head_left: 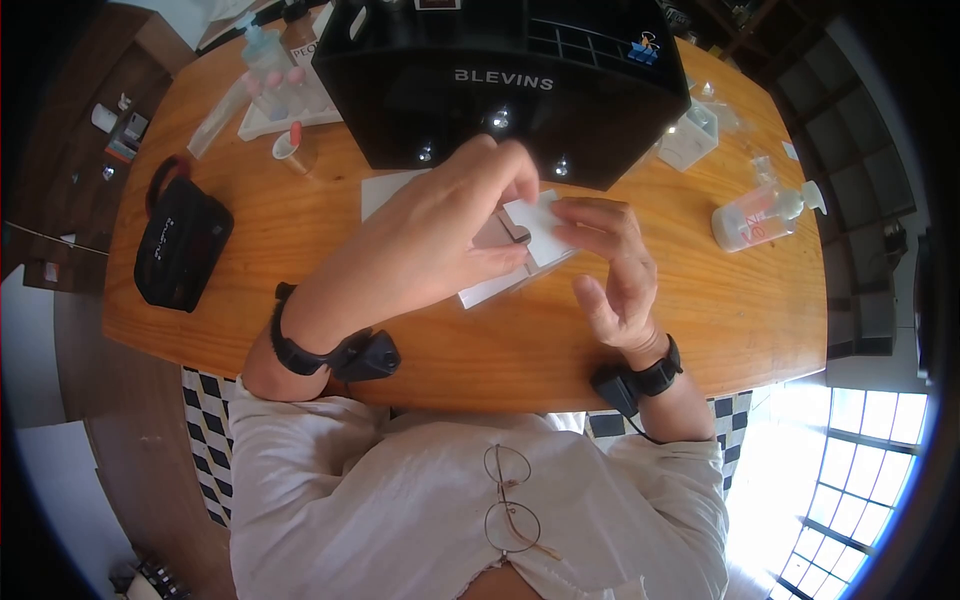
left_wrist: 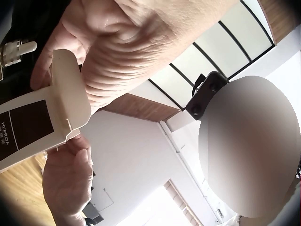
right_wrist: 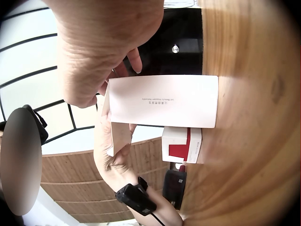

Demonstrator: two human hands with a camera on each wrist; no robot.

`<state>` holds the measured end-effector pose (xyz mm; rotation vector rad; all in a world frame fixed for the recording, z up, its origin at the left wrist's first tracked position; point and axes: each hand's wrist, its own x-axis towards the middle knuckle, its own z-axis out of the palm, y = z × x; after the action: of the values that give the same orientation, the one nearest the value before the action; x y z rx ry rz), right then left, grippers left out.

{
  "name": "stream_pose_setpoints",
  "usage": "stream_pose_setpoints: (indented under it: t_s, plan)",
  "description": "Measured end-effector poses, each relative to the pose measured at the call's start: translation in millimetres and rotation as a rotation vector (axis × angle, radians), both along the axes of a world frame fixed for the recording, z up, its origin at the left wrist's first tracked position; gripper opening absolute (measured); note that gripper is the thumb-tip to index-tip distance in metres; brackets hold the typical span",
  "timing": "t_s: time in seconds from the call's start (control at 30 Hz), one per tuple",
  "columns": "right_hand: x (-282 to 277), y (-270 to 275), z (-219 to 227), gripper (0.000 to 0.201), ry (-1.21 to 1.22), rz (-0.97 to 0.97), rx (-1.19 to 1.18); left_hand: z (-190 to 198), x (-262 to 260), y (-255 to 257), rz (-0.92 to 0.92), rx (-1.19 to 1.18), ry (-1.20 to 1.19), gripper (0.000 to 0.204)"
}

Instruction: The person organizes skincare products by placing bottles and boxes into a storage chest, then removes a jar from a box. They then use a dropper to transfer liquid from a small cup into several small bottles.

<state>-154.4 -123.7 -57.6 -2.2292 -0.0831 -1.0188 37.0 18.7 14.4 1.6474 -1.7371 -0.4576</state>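
Observation:
A white cardboard box [head_left: 536,232] stands upright between the hands, its top flap [left_wrist: 70,87] raised. Its front carries a dark label [left_wrist: 32,123] reading HEPROA, and small print runs along the white side [right_wrist: 164,101] in the right wrist view. My left hand [head_left: 440,222] grips the box near its top, thumb on the near side and fingers on the far side. My right hand [head_left: 622,262] touches the box's right upper edge with nearly straight fingers, thumb standing apart. The inside of the box is mostly hidden.
A black drawer chest [head_left: 560,130] marked BLEVINS stands just behind. A red-and-white box [right_wrist: 178,145] sits beside the white one. A black pouch [head_left: 185,245] lies at left, near a small cup [head_left: 290,155]; a pump bottle [head_left: 750,220] is at right.

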Motion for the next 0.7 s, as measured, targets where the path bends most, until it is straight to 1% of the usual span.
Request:
stream_pose_setpoints:
  t_s: [0.03,0.13,0.23,0.33,0.43,0.63,0.7]
  plan:
    - [0.8,0.6,0.5,0.032,-0.002,-0.001,-0.001,0.7,1.7,1.5,-0.011,0.009,-0.056,0.036]
    - [1.3,-0.2,0.8,0.031,0.005,0.004,-0.027,2.7,4.9,2.2,-0.019,0.068,0.004,0.029]
    - [1.2,-0.3,1.4,0.029,0.018,-0.015,-0.033,10.1,7.6,3.4,-0.037,0.131,-0.05,0.031]
    - [2.0,1.8,2.5,0.028,0.009,-0.031,-0.032,7.5,6.3,2.1,-0.013,0.09,0.042,0.03]
    - [2.5,2.7,2.1,0.027,0.001,-0.037,-0.015,5.2,7.0,1.3,-0.016,0.06,0.087,0.029]
    - [2.9,1.5,0.2,0.028,0.006,-0.047,-0.03,6.3,11.7,3.1,-0.029,0.061,-0.008,0.035]
    - [2.3,2.0,0.9,0.029,0.045,-0.042,-0.024,9.6,13.6,4.8,-0.033,0.135,-0.05,0.043]
